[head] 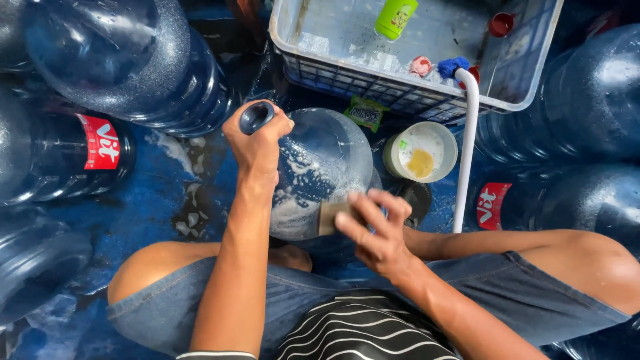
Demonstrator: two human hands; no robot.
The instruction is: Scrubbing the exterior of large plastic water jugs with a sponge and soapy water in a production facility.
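Wet blue floor [160, 220], hands scrubbing soapy jug [323, 167]

Centre frame, a clear bluish jug [327, 167] streaked with white foam. Lower frame, blue denim shorts [507, 293] and a black shirt [363, 330] with white stripes. Upper frame, a lime-green bottle [395, 17] in a white crate [400, 90].

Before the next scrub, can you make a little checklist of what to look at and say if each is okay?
1. Left hand holds the bottle neck: ok.
2. Right hand presses the sponge on the water bottle: ok.
3. Suds on the bottle: ok.
4. Soap bowl within reach: ok, probably.
5. Bottle clean inside: cannot tell.
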